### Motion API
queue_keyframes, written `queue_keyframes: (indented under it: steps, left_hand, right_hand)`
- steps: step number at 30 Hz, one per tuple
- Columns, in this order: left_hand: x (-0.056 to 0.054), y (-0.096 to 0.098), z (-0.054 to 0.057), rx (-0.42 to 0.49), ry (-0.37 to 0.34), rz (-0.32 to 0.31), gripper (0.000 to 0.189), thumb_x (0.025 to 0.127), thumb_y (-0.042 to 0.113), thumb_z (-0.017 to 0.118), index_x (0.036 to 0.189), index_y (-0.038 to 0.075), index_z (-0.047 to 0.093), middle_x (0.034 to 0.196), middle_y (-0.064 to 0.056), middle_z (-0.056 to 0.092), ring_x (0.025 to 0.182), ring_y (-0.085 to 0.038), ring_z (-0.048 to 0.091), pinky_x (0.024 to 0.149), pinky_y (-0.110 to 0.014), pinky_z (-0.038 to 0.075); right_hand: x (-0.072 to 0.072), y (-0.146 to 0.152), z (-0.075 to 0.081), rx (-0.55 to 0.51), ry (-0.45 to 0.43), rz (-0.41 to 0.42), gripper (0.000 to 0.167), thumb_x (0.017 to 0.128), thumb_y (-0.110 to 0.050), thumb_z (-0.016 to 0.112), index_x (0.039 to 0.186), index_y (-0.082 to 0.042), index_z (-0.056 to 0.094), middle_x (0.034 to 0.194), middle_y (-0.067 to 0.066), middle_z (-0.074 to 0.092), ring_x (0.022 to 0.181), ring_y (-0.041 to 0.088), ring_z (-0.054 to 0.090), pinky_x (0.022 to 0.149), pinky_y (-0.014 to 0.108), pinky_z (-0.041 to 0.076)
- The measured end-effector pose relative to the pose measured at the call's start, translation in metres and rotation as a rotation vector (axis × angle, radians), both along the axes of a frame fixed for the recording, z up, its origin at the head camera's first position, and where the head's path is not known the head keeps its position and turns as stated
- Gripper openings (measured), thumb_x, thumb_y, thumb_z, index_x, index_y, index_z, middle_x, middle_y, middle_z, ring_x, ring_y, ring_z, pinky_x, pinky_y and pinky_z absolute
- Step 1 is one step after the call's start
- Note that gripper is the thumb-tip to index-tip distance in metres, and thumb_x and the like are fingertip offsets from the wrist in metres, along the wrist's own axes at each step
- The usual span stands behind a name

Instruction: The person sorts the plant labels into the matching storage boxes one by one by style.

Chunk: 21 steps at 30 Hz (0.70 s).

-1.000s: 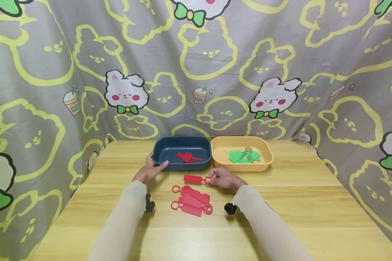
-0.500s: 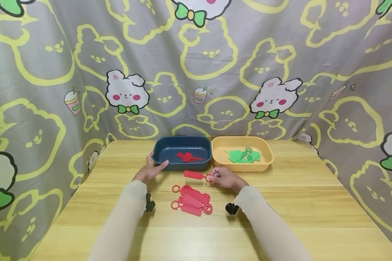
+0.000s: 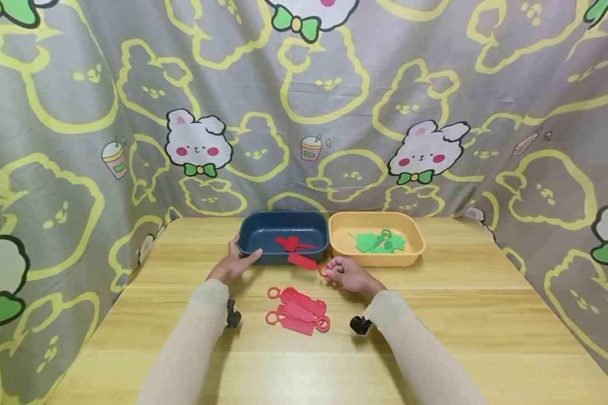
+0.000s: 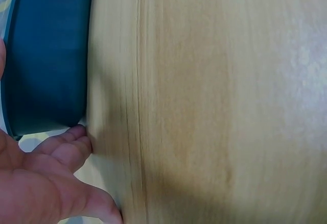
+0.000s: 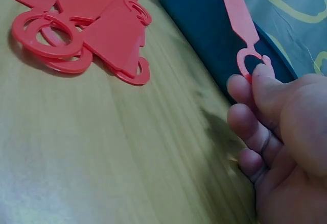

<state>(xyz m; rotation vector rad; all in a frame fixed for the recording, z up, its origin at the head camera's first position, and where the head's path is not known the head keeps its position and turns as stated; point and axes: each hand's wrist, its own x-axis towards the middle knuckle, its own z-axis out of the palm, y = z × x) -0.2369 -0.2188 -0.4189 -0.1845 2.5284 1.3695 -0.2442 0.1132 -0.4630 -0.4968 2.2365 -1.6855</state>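
Note:
My right hand [image 3: 352, 274] pinches the ring end of a flat red tag [image 3: 303, 261] between thumb and forefinger. The tag is tilted, its broad end overlapping the front wall of the dark blue bin [image 3: 263, 259] in the head view. In the right wrist view, the ring of the held red tag [image 5: 240, 17] has a small gap near the thumb. My left hand [image 3: 233, 265] grips the bin's front left corner, thumb along the front and fingers at the side. A pile of red tags [image 3: 299, 312] lies on the table between my forearms. Inside the blue bin are several red tags [image 3: 291, 243].
A yellow bin [image 3: 419, 247] stands right beside the blue one, with green tags [image 3: 377, 242] in it. Both sit near the back of the wooden table [image 3: 476, 315]. Behind them hangs a patterned grey curtain [image 3: 263, 67]. Dark wrist cameras sit at both cuffs.
My right hand has raised the red tag from in front of the blue bin, its broad end swinging up and toward the bin's wall. The left hand and the pile stay put.

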Motion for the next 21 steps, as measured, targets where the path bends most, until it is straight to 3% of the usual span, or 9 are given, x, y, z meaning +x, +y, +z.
queue_keyframes:
  steps: [14,21]
  left_hand:
    - [0.005,0.000,0.001,-0.054,0.016,-0.021,0.100,0.091,0.063,0.052,0.152,0.019,-0.015,0.149,-0.037,0.022,0.129,-0.053,0.035,0.108,-0.055,0.026]
    - [0.004,0.002,0.004,-0.059,0.025,-0.020,0.101,0.090,0.066,0.051,0.152,0.019,-0.014,0.145,-0.041,0.026,0.126,-0.053,0.039,0.107,-0.055,0.027]
  right_hand:
    - [0.007,-0.017,0.003,-0.072,0.020,-0.209,0.006,0.096,-0.004,0.059,0.098,0.002,0.057,0.079,0.009,0.066,0.052,0.012,0.044,0.042,0.021,0.032]
    - [0.006,-0.026,0.011,-0.091,0.103,-0.239,0.006,0.095,-0.002,0.061,0.098,0.002,0.058,0.083,0.019,0.068,0.060,0.014,0.051,0.052,0.021,0.040]
